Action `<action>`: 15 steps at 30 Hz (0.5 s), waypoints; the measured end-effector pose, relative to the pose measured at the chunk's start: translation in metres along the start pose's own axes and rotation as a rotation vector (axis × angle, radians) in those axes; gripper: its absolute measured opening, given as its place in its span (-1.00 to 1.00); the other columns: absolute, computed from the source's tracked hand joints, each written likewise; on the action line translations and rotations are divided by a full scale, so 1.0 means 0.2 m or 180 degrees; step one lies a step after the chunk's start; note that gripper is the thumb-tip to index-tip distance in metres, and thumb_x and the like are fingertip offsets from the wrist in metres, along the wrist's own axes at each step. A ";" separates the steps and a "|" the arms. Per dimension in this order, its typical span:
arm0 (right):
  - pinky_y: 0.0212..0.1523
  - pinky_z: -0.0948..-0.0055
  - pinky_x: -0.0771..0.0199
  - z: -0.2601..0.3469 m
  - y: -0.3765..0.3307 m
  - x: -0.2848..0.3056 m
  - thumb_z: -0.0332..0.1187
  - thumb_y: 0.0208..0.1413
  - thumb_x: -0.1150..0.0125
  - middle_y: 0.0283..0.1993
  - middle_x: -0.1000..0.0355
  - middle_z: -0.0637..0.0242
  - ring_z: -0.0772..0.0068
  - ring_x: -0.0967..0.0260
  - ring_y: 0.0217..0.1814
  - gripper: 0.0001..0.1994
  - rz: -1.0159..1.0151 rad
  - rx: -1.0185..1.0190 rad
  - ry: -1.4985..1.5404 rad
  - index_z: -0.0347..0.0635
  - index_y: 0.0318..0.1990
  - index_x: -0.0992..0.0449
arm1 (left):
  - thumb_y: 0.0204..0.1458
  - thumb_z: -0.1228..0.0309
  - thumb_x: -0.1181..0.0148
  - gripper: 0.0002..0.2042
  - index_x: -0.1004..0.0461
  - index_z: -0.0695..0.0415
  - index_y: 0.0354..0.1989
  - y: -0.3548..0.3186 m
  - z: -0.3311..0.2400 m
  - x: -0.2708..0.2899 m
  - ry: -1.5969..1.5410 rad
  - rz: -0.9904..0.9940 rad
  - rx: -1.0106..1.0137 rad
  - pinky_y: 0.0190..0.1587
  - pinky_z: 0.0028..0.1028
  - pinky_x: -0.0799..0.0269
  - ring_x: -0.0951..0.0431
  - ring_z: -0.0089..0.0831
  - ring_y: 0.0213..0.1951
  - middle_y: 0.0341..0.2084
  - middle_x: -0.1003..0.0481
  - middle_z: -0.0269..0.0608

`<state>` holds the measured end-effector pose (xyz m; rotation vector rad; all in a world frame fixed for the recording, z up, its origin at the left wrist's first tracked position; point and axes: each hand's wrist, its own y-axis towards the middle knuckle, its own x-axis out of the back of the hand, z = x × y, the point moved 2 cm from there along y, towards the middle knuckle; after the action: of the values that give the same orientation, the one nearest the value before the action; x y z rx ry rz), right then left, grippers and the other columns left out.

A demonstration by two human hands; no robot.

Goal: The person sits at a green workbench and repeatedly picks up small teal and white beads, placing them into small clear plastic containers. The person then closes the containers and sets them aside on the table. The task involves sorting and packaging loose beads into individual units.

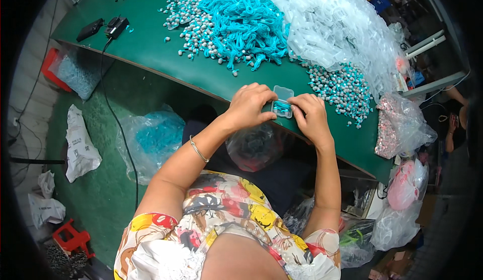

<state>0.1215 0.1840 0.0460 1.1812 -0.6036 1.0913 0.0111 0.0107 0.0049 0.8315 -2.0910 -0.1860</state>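
A small clear plastic case [283,102] with its lid up rests at the near edge of the green table [151,48]; something turquoise lies inside it. My left hand [250,106] grips the case from the left. My right hand [310,117] holds it from the right, with the fingertips pressing on the turquoise contents. Behind the case lies a big pile of turquoise cords [241,21], ringed by small grey and turquoise earpieces [193,26]. A heap of clear plastic cases [337,23] covers the far right of the table.
More earpieces [342,89] lie right of my hands. A black adapter with a cable [115,27] sits at the table's left. Plastic bags with turquoise parts [151,139] lie on the green floor, and a bag of pink parts [397,126] sits at the table's right end.
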 end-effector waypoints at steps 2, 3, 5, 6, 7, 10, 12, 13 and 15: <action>-0.11 0.23 -0.26 -0.02 -0.01 -0.01 -0.46 -0.05 -0.34 -0.30 -0.47 0.37 0.25 -0.41 -0.18 -0.89 0.0058 -0.0005 -0.0016 -0.08 -0.32 -0.62 | -0.23 0.26 -0.50 -0.57 -0.55 0.03 -0.12 0.00 0.00 0.00 0.0001 -0.0018 -0.0016 -0.08 -0.26 -0.37 -0.50 -0.28 -0.17 -0.29 -0.52 -0.34; -0.11 0.23 -0.26 -0.01 -0.01 0.00 -0.47 -0.05 -0.33 -0.29 -0.47 0.37 0.25 -0.41 -0.18 -0.88 0.0040 0.0048 -0.0086 -0.08 -0.31 -0.62 | -0.23 0.26 -0.50 -0.57 -0.55 0.03 -0.13 0.00 0.00 0.00 0.0005 -0.0024 -0.0022 -0.07 -0.26 -0.37 -0.50 -0.28 -0.18 -0.29 -0.52 -0.34; -0.11 0.24 -0.26 0.01 -0.01 0.01 -0.49 -0.05 -0.32 -0.28 -0.47 0.37 0.25 -0.41 -0.18 -0.87 0.0003 0.0155 -0.0223 -0.09 -0.29 -0.62 | -0.23 0.26 -0.50 -0.58 -0.55 0.03 -0.13 0.00 0.00 -0.01 0.0008 -0.0034 -0.0036 -0.08 -0.26 -0.37 -0.50 -0.28 -0.18 -0.29 -0.52 -0.33; -0.11 0.23 -0.26 0.02 -0.01 0.01 -0.48 -0.03 -0.31 -0.28 -0.47 0.36 0.23 -0.41 -0.18 -0.86 0.0018 0.0167 -0.0241 -0.09 -0.27 -0.62 | -0.23 0.26 -0.50 -0.58 -0.55 0.03 -0.14 0.00 0.01 -0.01 0.0011 -0.0045 -0.0043 -0.08 -0.26 -0.37 -0.50 -0.28 -0.18 -0.29 -0.52 -0.33; -0.12 0.22 -0.26 0.02 -0.02 0.01 -0.48 -0.01 -0.29 -0.28 -0.47 0.34 0.22 -0.41 -0.18 -0.84 0.0033 0.0178 -0.0259 -0.10 -0.24 -0.61 | -0.23 0.26 -0.50 -0.58 -0.56 0.03 -0.14 0.00 0.01 -0.01 0.0010 -0.0047 -0.0052 -0.08 -0.26 -0.37 -0.50 -0.28 -0.18 -0.29 -0.52 -0.33; -0.11 0.18 -0.28 -0.05 0.00 0.01 -0.44 0.06 -0.25 -0.26 -0.47 0.30 0.17 -0.40 -0.17 -0.82 -0.0066 -0.0164 -0.0081 -0.12 -0.15 -0.59 | -0.22 0.26 -0.50 -0.59 -0.56 0.03 -0.15 0.00 0.00 -0.01 0.0003 -0.0059 -0.0079 -0.09 -0.26 -0.37 -0.49 -0.28 -0.19 -0.29 -0.51 -0.33; -0.10 0.16 -0.28 -0.11 0.02 -0.03 -0.40 0.11 -0.22 -0.24 -0.47 0.26 0.14 -0.40 -0.16 -0.80 -0.0080 -0.0339 -0.0022 -0.13 -0.10 -0.57 | -0.22 0.26 -0.50 -0.59 -0.56 0.03 -0.15 0.00 0.00 0.00 0.0024 -0.0085 -0.0092 -0.09 -0.27 -0.37 -0.49 -0.27 -0.20 -0.29 -0.51 -0.32; -0.08 0.15 -0.29 -0.12 0.04 -0.06 -0.39 0.13 -0.20 -0.23 -0.46 0.24 0.13 -0.40 -0.15 -0.80 -0.0036 -0.0337 -0.0061 -0.14 -0.09 -0.56 | -0.22 0.26 -0.50 -0.59 -0.55 0.03 -0.15 0.00 0.00 0.00 0.0018 -0.0078 -0.0089 -0.09 -0.27 -0.37 -0.49 -0.28 -0.20 -0.30 -0.51 -0.32; -0.09 0.19 -0.35 -0.13 0.05 -0.09 -0.43 0.10 -0.24 -0.21 -0.45 0.19 0.12 -0.42 -0.17 -0.78 0.0064 -0.0209 -0.0165 -0.18 -0.09 -0.54 | -0.22 0.26 -0.50 -0.59 -0.55 0.03 -0.16 0.00 0.00 0.00 0.0007 -0.0070 -0.0080 -0.09 -0.26 -0.37 -0.49 -0.28 -0.19 -0.30 -0.51 -0.32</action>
<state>0.1012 0.2024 0.0268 1.1516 -0.6877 1.0527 0.0113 0.0103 0.0045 0.8395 -2.0740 -0.2226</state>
